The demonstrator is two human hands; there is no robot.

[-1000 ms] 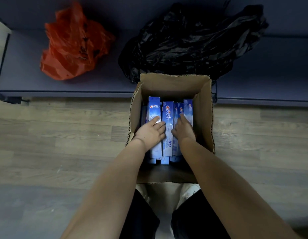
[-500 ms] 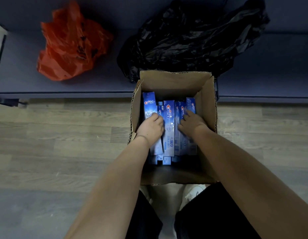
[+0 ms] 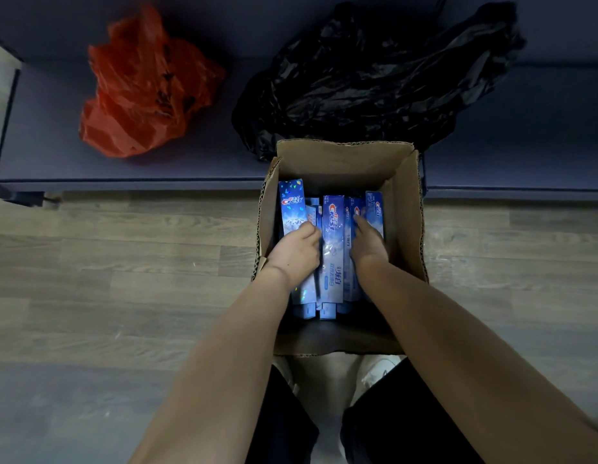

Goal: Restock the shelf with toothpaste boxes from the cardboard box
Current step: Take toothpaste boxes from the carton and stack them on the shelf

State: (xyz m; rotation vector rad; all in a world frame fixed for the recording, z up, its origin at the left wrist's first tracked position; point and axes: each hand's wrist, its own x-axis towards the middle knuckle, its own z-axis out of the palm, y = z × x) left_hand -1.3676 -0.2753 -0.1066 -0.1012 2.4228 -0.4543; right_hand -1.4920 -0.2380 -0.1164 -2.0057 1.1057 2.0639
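Note:
An open cardboard box (image 3: 406,209) stands on the floor against a low dark shelf (image 3: 50,135). Several blue toothpaste boxes lie side by side inside it. My left hand (image 3: 295,251) grips the leftmost toothpaste box (image 3: 290,204), whose far end is tilted up above the others. My right hand (image 3: 367,242) reaches into the pack on the right, fingers curled around toothpaste boxes (image 3: 374,205) there. A centre toothpaste box (image 3: 332,229) lies flat between my hands.
An orange plastic bag (image 3: 140,85) and a crumpled black plastic bag (image 3: 374,78) lie on the shelf behind the box. Wood-look floor (image 3: 123,262) spreads to both sides. My knees and white shoes (image 3: 377,373) are just below the box.
My left hand closed around the leftmost toothpaste box and lifted its far end up. My right hand shifted right and dug in among the boxes on that side.

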